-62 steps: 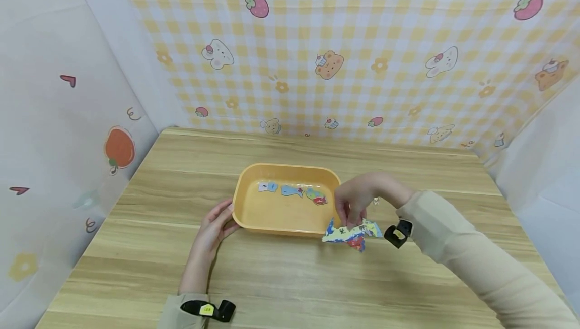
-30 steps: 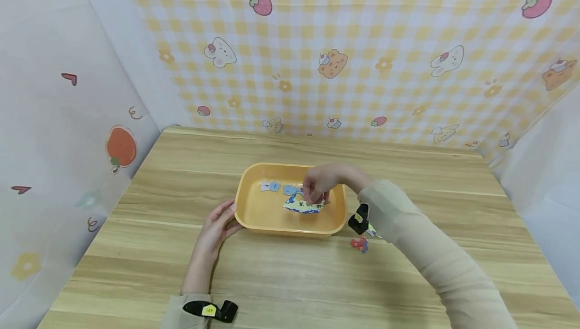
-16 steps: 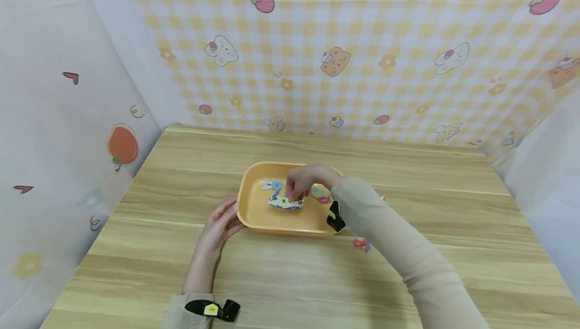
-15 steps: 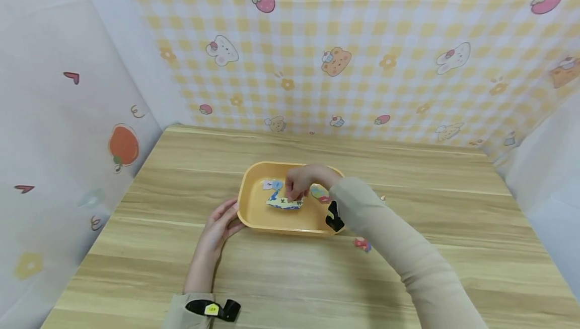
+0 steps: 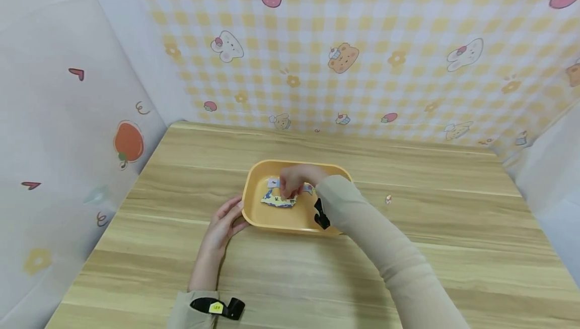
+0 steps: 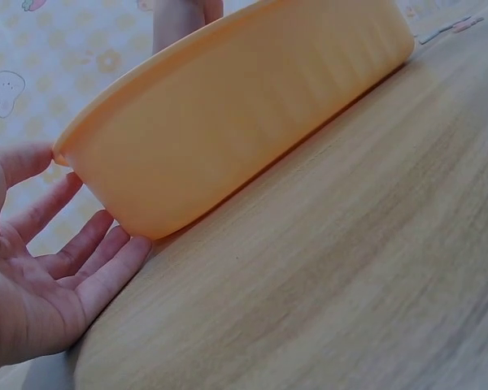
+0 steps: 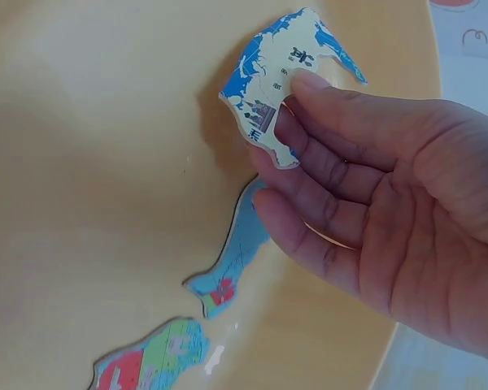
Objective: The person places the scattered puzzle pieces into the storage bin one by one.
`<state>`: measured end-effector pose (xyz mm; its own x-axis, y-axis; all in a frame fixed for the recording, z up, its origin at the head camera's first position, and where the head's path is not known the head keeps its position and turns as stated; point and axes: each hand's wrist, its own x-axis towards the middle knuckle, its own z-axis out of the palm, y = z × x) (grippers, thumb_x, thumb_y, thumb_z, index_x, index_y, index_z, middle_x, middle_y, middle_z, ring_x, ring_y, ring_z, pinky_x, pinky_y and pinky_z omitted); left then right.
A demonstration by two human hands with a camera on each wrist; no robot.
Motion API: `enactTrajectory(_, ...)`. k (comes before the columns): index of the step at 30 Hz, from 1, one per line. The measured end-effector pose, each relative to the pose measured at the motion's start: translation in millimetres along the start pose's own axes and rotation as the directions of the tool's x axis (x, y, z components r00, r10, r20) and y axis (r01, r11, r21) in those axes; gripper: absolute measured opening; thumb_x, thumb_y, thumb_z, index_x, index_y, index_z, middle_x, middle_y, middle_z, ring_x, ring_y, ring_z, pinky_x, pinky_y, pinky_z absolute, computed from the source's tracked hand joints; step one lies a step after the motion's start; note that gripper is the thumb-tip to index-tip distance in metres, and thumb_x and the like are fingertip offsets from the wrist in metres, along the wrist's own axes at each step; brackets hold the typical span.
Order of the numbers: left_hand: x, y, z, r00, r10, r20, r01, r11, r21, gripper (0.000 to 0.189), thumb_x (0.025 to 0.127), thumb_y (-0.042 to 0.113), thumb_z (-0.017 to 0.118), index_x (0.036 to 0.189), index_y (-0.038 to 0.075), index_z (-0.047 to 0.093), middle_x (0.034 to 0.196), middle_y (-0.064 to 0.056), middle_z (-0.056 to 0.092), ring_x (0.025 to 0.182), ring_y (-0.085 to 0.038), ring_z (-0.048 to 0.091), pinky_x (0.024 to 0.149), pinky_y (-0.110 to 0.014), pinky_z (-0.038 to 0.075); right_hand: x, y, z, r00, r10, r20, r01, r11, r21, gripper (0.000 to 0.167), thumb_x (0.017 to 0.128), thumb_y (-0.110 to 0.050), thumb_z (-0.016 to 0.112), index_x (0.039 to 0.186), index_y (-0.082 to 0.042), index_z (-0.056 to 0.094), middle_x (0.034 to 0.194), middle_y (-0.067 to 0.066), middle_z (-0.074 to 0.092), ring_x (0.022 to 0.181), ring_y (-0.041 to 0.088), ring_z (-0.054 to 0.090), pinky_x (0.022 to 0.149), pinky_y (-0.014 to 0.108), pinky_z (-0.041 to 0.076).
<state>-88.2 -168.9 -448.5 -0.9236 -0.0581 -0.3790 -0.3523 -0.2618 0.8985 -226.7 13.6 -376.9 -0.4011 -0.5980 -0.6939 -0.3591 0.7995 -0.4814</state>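
My right hand (image 5: 292, 178) is inside the yellow tray (image 5: 290, 229), above its floor. Between thumb and fingers it pinches a flat map puzzle piece (image 7: 268, 73), cream with blue edges and small printed drawings. A blue piece (image 7: 242, 236) lies on the tray floor below those fingers, partly covered by them. Beside it lies a green and red piece (image 7: 154, 357). A pale piece (image 5: 273, 183) shows at the tray's back left. My left hand (image 5: 221, 224) rests against the tray's left end, thumb at the rim and loosely extended fingers along the outer wall (image 6: 203, 138).
The tray stands on a wood-grain table (image 5: 281, 278). A small loose piece (image 5: 388, 199) lies on the table right of it. More flat pieces (image 6: 468, 24) appear beyond the tray in the left wrist view. A patterned cloth (image 5: 362, 26) hangs behind.
My right hand has carried the cream map piece from the table right of the tray leftward into it. The sleeve now hides the red piece on the table. My left hand stays at the tray.
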Motion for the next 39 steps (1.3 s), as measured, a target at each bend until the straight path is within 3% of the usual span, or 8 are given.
enactTrajectory(9,0.0,-2.9,5.6,1.0,0.0,-0.003,0.0,1.0,0.0,0.048,0.089,0.024,0.059,0.13,0.003,0.045,0.11,0.004,0.058,0.09,-0.009,0.063,0.081,-0.028,0.056,8.3,-3.1,5.7,0.999,0.051,-0.004,-0.051,0.998,-0.032,0.017,0.087,-0.009,0.059,0.071,-0.006,0.06,0.061,-0.001,0.052,0.053,0.009,0.042,0.048,0.019,0.036)
enactTrajectory(12,0.1,-3.3,6.5,1.0,-0.006,-0.002,0.006,1.0,0.008,0.048,0.089,0.024,0.058,0.131,0.004,0.045,0.116,0.001,0.056,0.09,-0.009,0.063,0.081,-0.029,0.055,8.6,-3.8,7.2,0.998,0.066,-0.005,-0.066,0.997,-0.036,0.015,0.088,-0.008,0.058,0.073,-0.007,0.06,0.062,0.0,0.051,0.053,0.009,0.041,0.047,0.019,0.035)
enactTrajectory(17,-0.7,-2.0,7.3,1.0,0.006,0.001,-0.006,1.0,0.011,0.046,0.09,0.023,0.057,0.131,0.004,0.045,0.117,0.001,0.056,0.09,-0.009,0.064,0.081,-0.028,0.055,7.3,-3.2,8.8,0.995,0.063,-0.072,-0.067,0.997,-0.049,0.01,0.088,-0.01,0.058,0.083,-0.005,0.064,0.066,-0.001,0.051,0.058,0.009,0.044,0.049,0.018,0.038)
enactTrajectory(21,-0.3,-0.4,6.8,1.0,0.012,-0.003,-0.012,1.0,0.019,0.046,0.09,0.023,0.057,0.13,0.003,0.045,0.111,0.004,0.058,0.089,-0.009,0.064,0.08,-0.028,0.055,5.5,-1.5,8.3,0.989,0.033,-0.141,-0.043,0.997,-0.062,0.01,0.088,-0.01,0.059,0.089,-0.003,0.067,0.069,-0.001,0.051,0.06,0.009,0.045,0.05,0.017,0.039)
enactTrajectory(26,0.3,-0.1,4.1,1.0,0.021,0.003,-0.021,0.999,0.031,0.051,0.089,0.028,0.059,0.13,0.003,0.045,0.109,0.006,0.059,0.088,-0.009,0.064,0.08,-0.028,0.055,3.4,1.9,6.4,0.98,-0.011,-0.197,0.013,1.0,0.007,0.012,0.087,-0.011,0.06,0.091,-0.002,0.066,0.072,-0.001,0.053,0.062,0.007,0.046,0.05,0.015,0.04)
enactTrajectory(33,-2.4,-1.4,-0.4,0.988,0.134,0.074,-0.135,0.991,0.01,0.048,0.088,0.032,0.06,0.126,0.005,0.05,0.103,0.008,0.062,0.086,-0.006,0.064,0.076,-0.023,0.056,1.3,8.6,4.1,0.961,-0.116,-0.251,0.133,0.99,0.051,0.016,0.088,-0.01,0.058,0.097,0.002,0.064,0.081,0.003,0.06,0.067,0.008,0.049,0.057,0.013,0.041)
enactTrajectory(36,-1.3,-1.3,-0.6,0.992,0.114,0.063,-0.114,0.993,0.005,0.051,0.088,0.03,0.059,0.128,0.001,0.047,0.101,0.008,0.063,0.086,-0.007,0.064,0.077,-0.024,0.056,-2.9,11.6,2.0,0.947,-0.144,-0.286,0.16,0.987,0.032,0.018,0.089,-0.011,0.057,0.1,0.002,0.063,0.089,0.008,0.064,0.071,0.011,0.054,0.059,0.013,0.043)
enactTrajectory(39,0.2,-0.2,-0.6,0.999,0.048,0.018,-0.048,0.999,0.019,0.053,0.09,0.028,0.057,0.132,-0.001,0.042,0.099,0.01,0.063,0.086,-0.007,0.064,0.079,-0.025,0.056,-9.0,15.1,-0.7,0.941,-0.141,-0.307,0.164,0.985,0.048,0.021,0.09,-0.012,0.055,0.104,0.001,0.061,0.095,0.011,0.063,0.077,0.015,0.057,0.063,0.016,0.046)
